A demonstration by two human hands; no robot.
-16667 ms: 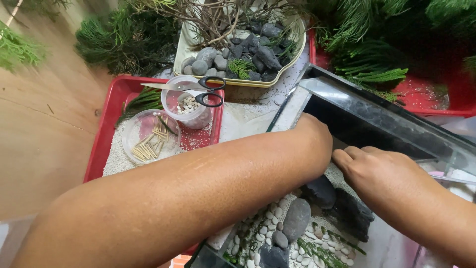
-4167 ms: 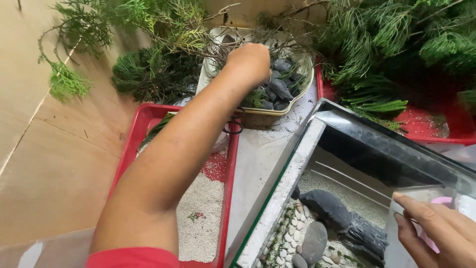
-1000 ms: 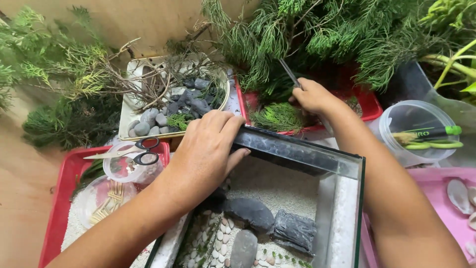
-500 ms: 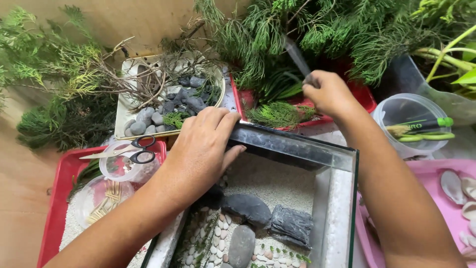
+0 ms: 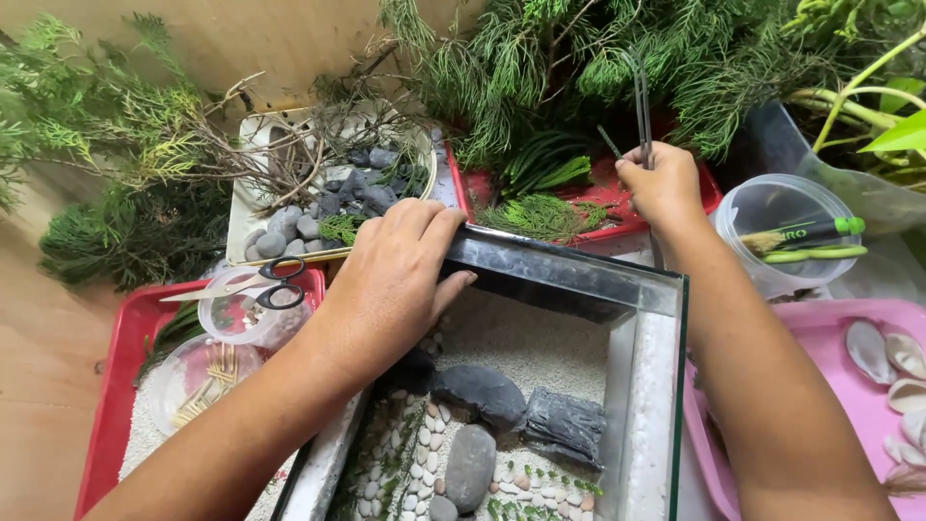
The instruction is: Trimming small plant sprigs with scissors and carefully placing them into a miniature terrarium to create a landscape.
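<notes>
A pair of long dark tweezers (image 5: 639,101) is held upright in the right hand (image 5: 661,185), the fingers closed around the lower end while the thin prongs rise against the green foliage (image 5: 579,48) behind. Just below that hand, a tuft of green sprigs (image 5: 540,214) is seen lying in a red tray (image 5: 709,193). The left hand (image 5: 391,280) is laid flat on the near corner of the glass tank (image 5: 666,299) — fingers stretched out and resting along the rim, nothing gripped. Inside the tank, pale sand is spread, with dark stones (image 5: 482,394), a grey oval stone (image 5: 470,465) and a run of small white pebbles (image 5: 410,453) set upon it. To the left, scissors (image 5: 260,282) are balanced across a clear cup (image 5: 231,323) in a second red tray (image 5: 116,386), beside a round clear container of small sticks (image 5: 198,381). Behind, a cream tray of grey stones and twigs (image 5: 318,207) is seen. At the right — a clear tub holding green pens (image 5: 801,236), and a pink tray (image 5: 820,386) with shells (image 5: 892,357).
</notes>
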